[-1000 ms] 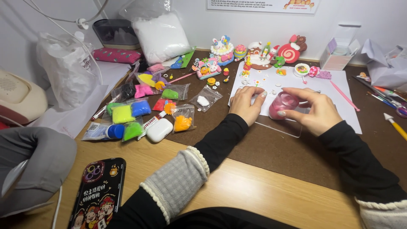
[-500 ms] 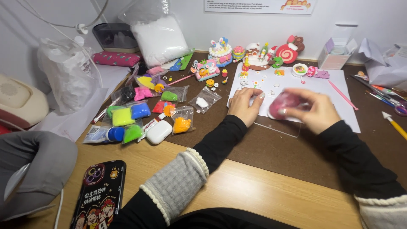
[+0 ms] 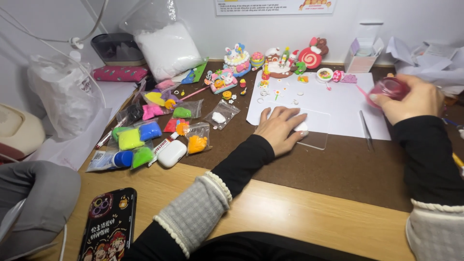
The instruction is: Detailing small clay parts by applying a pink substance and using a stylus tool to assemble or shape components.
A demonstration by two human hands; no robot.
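My left hand [image 3: 279, 127] lies flat on a clear plastic sheet [image 3: 316, 129], pressing a small white lump of clay under the fingertips. My right hand [image 3: 411, 100] is raised at the right and grips a round, translucent pink-red lump or small jar [image 3: 389, 89]. Both rest over a white paper sheet [image 3: 333, 104] dotted with tiny clay pieces. A thin metal tool [image 3: 365, 129] lies on the paper between my hands.
Bags of coloured clay [image 3: 145, 133] and a white earbud case [image 3: 171, 153] sit at the left. Finished clay figures [image 3: 270, 63] line the back wall. A phone [image 3: 108, 226] lies at the front left, a small open box [image 3: 363, 52] at the back right.
My right hand has lifted the pink-red lump off the clear sheet and carried it to the right. My left hand has stayed on the sheet.
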